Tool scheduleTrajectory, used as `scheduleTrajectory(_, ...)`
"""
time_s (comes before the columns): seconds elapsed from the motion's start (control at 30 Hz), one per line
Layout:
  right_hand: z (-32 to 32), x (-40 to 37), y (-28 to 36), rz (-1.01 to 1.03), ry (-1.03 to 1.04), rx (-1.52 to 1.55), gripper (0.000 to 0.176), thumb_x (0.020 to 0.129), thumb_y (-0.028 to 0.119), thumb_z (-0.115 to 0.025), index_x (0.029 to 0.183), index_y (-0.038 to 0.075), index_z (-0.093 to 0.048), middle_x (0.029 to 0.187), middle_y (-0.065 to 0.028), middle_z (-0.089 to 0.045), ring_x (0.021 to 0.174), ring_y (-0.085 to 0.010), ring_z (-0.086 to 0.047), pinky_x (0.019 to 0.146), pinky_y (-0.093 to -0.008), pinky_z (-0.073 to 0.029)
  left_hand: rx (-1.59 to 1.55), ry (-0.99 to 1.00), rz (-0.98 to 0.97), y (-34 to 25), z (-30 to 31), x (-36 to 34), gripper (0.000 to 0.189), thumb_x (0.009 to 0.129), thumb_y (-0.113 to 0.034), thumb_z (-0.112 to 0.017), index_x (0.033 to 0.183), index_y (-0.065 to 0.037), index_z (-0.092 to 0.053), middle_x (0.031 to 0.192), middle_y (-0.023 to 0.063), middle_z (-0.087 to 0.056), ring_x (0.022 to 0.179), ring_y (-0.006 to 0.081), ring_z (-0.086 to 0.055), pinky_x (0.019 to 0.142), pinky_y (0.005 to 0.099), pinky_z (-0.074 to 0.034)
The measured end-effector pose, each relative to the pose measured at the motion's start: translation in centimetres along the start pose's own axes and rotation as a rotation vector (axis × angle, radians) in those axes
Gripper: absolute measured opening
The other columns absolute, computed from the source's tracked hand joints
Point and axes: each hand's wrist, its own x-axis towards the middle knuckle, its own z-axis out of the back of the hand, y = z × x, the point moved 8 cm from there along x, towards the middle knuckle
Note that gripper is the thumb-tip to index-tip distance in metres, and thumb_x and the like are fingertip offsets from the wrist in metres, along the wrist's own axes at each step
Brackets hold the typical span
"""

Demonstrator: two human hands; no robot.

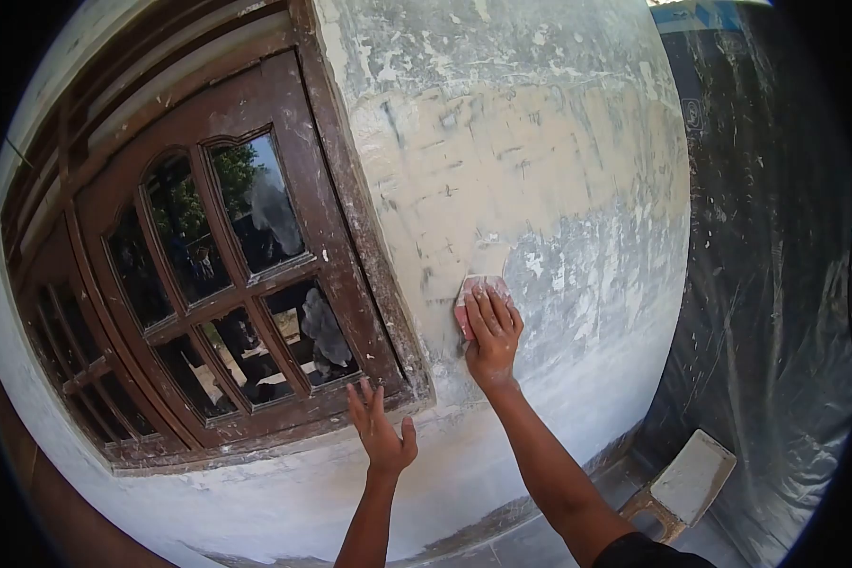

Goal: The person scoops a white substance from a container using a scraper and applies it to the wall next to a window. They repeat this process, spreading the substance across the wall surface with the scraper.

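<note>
My right hand (492, 339) presses a pinkish sanding sheet or pad (464, 308) flat on the wall (540, 161), which shows patches of beige filler, grey and white. The pad's edges stick out past the fingers at the top and left. Fingers spread and holding nothing, my left hand (381, 431) is at the lower right corner of the brown wooden window frame (293, 417). Whether its fingertips touch the frame, I cannot tell.
Dark window panes (256, 199) reflect trees and figures. Clear plastic sheeting (757, 265) hangs over a dark surface on the right. A dusty stool (696, 478) stands on the tiled floor at the lower right.
</note>
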Motion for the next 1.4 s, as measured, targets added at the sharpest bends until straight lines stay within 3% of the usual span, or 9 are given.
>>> scheduleTrajectory(0.23, 0.4, -11.3, 3.2, -0.192, 0.143, 0.009, 0.046, 0.084, -0.009, -0.057, 0.129, 0.001, -0.064, 0.136, -0.0174, -0.06, 0.134, -0.0351, -0.05, 0.114, -0.0486, -0.031, -0.054, 0.036, -0.093, 1.9, -2.4, -0.9, 0.062, 0.094, -0.028, -0.051, 0.141, 0.008, -0.034, 0.154, 0.0347, -0.029, 0.146, 0.0538, -0.018, 0.117, 0.0636, -0.01)
scheduleTrajectory(0.37, 5.2, -4.0, -1.3, -0.37, -0.24, 0.204, 0.049, 0.091, -0.017, -0.051, 0.136, 0.0, -0.058, 0.136, -0.019, -0.061, 0.131, -0.0316, -0.055, 0.108, -0.0366, -0.044, -0.026, 0.028, -0.102, 2.0, -2.6, -1.3, 0.059, 0.093, -0.03, -0.05, 0.137, 0.009, -0.038, 0.15, 0.035, -0.037, 0.144, 0.0542, -0.025, 0.117, 0.0625, -0.013)
scheduleTrajectory(0.5, 5.3, 4.8, -6.2, -0.351, -0.32, 0.158, 0.049, 0.091, -0.011, -0.052, 0.137, 0.005, -0.059, 0.14, -0.0164, -0.058, 0.135, -0.0324, -0.051, 0.114, -0.0425, -0.035, -0.024, 0.022, -0.098, 2.0, -2.8, -1.4, 0.058, 0.093, -0.03, -0.049, 0.135, 0.008, -0.039, 0.148, 0.0347, -0.041, 0.144, 0.0534, -0.027, 0.117, 0.0623, -0.014)
scheduleTrajectory(0.57, 1.6, 4.7, -7.0, -0.247, -0.133, 0.063, 0.049, 0.09, -0.008, -0.053, 0.137, 0.005, -0.059, 0.143, -0.0153, -0.056, 0.14, -0.0317, -0.046, 0.118, -0.0448, -0.028, -0.005, 0.014, -0.109, 1.9, -2.7, -1.3, 0.057, 0.093, -0.03, -0.049, 0.134, 0.008, -0.04, 0.147, 0.034, -0.042, 0.143, 0.0532, -0.028, 0.117, 0.062, -0.014)
scheduleTrajectory(0.67, -0.3, -2.3, -5.4, -0.369, -0.201, 0.19, 0.04, 0.092, 0.001, -0.063, 0.132, 0.002, -0.063, 0.142, -0.0173, -0.056, 0.144, -0.031, -0.041, 0.121, -0.0447, -0.019, -0.006, 0.012, -0.13, 2.0, -2.9, -1.6, 0.056, 0.092, -0.03, -0.05, 0.133, 0.007, -0.04, 0.147, 0.0338, -0.043, 0.143, 0.0534, -0.029, 0.117, 0.0619, -0.015)
scheduleTrajectory(0.83, 0.9, -10.6, -1.4, -0.428, -0.001, 0.259, 0.044, 0.09, -0.008, -0.056, 0.133, 0.002, -0.062, 0.141, -0.0183, -0.057, 0.143, -0.0324, -0.041, 0.12, -0.0416, -0.024, -0.019, -0.017, -0.117, 1.9, -2.6, -1.4, 0.058, 0.088, -0.03, -0.053, 0.132, 0.007, -0.043, 0.141, 0.0337, -0.05, 0.14, 0.0548, -0.033, 0.116, 0.0625, -0.02)
scheduleTrajectory(0.97, 5.0, -5.6, -4.3, -0.441, -0.15, 0.357, 0.051, 0.09, -0.017, -0.046, 0.136, 0.002, -0.06, 0.142, -0.0154, -0.058, 0.141, -0.0272, -0.044, 0.113, -0.0337, -0.036, -0.005, -0.02, -0.125, 2.0, -2.8, -1.4, 0.057, 0.089, -0.03, -0.052, 0.131, 0.007, -0.043, 0.14, 0.0337, -0.051, 0.14, 0.0548, -0.034, 0.116, 0.0625, -0.02)
scheduleTrajectory(1.13, 3.5, 3.8, -4.3, -0.201, -0.151, 0.143, 0.055, 0.083, -0.014, -0.051, 0.134, 0.002, -0.062, 0.138, -0.018, -0.06, 0.137, -0.0335, -0.05, 0.117, -0.0456, -0.029, 0.01, -0.027, -0.109, 1.9, -2.7, -1.5, 0.055, 0.091, -0.031, -0.051, 0.13, 0.007, -0.044, 0.14, 0.0334, -0.051, 0.139, 0.0544, -0.035, 0.116, 0.0622, -0.021)
scheduleTrajectory(1.4, 2.4, -13.5, -0.1, -0.286, 0.165, 0.115, 0.044, 0.086, -0.009, -0.062, 0.128, 0.001, -0.065, 0.135, -0.0194, -0.062, 0.136, -0.0341, -0.05, 0.118, -0.0483, -0.028, 0.024, -0.03, -0.103, 1.9, -2.7, -1.5, 0.054, 0.091, -0.031, -0.051, 0.13, 0.006, -0.044, 0.14, 0.0322, -0.051, 0.139, 0.0537, -0.036, 0.115, 0.0621, -0.022)
